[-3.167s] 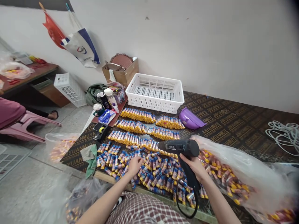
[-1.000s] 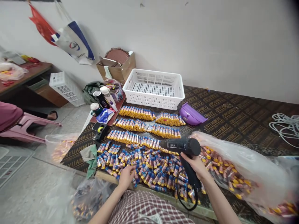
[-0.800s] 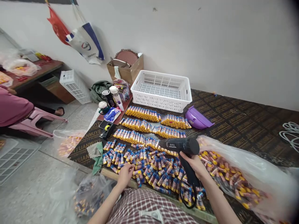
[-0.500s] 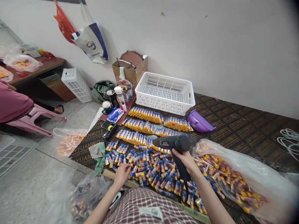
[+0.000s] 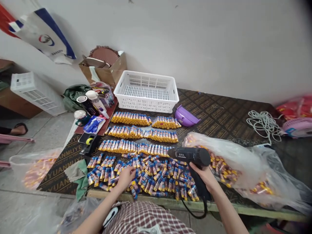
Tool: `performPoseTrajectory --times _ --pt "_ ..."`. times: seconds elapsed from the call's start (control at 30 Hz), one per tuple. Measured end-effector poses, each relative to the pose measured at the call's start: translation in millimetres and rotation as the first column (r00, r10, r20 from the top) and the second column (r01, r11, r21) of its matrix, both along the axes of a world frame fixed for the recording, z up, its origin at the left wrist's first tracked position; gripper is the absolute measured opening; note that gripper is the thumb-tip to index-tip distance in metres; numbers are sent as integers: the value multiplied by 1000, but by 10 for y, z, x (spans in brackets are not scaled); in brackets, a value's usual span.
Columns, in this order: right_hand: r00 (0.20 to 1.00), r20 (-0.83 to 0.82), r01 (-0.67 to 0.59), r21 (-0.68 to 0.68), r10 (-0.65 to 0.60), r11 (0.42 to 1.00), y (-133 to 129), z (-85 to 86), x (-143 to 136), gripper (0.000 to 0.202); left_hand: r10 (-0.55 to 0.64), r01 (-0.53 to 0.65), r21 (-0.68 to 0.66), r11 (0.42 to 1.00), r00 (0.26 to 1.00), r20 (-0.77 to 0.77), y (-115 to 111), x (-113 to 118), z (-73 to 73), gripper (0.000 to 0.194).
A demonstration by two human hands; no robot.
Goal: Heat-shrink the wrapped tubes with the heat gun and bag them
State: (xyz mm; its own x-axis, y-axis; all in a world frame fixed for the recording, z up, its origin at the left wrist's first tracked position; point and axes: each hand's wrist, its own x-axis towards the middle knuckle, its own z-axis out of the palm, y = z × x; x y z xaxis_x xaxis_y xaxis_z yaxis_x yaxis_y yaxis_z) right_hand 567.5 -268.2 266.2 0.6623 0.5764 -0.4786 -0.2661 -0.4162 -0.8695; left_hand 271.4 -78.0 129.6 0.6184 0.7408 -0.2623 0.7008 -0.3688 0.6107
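By the tabletop's [image 5: 234, 112] front edge, the right hand [image 5: 207, 177] is gripping a black blower [image 5: 187, 154], the left hand [image 5: 125, 178], grasp unclear, reaching over tubes [image 5: 157, 178].

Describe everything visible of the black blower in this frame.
The blower looks like matte black plastic: a barrel with pale lettering, vent slits and a round rear, tapering to a nozzle. The right hand grips its downward-sloping handle, holding the barrel nearly level above the tubes, nozzle pointing left. A black cord loops down past the table edge. Whether it is running, or the nozzle touches a tube, cannot be told.
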Motion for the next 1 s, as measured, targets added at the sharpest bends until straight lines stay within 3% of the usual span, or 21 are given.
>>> performPoseTrajectory --times 0.13,0.2,0.3,0.4,0.47,0.6,0.67,0.8,0.83,0.9,1.0 --pt "976 -4 218 -10 -218 976 -404 -89 241 43 -225 228 109 967 974 -40 65 865 132 24" --pt "951 -38 307 31 -306 951 -535 -112 288 48 -358 362 170 916 932 -59 73 1387 151 27" --pt "933 -111 349 49 -342 936 -677 -126 309 51 -479 487 227 843 873 -95 42 2102 97 31" --pt "920 -167 366 36 -356 930 -794 -152 328 54 -547 564 246 788 826 -140 12 2597 -1 37" --pt "911 -183 379 25 -369 925 -864 -173 352 55 -579 603 233 763 798 -167 7 2781 -48 39" --pt "907 -180 392 33 -381 919 -967 -192 411 55 -599 634 212 744 773 -210 -48 2800 -42 35" --pt "906 -181 396 36 -383 918 -1001 -194 441 55 -628 662 219 717 750 -209 -145 2647 -11 31" --pt "907 -195 385 23 -374 923 -1031 -214 499 57 -787 789 175 588 609 -99 -353 2253 19 25" --pt "904 -201 389 21 -377 921 -1026 -220 511 58 -788 787 180 590 610 -82 -360 2196 19 24" --pt "897 -203 405 19 -393 914 -998 -223 527 58 -691 692 245 679 715 -107 -290 2174 16 23" --pt "891 -181 429 31 -417 903 -934 -204 529 56 -442 488 343 803 873 -208 -65 2278 8 27"
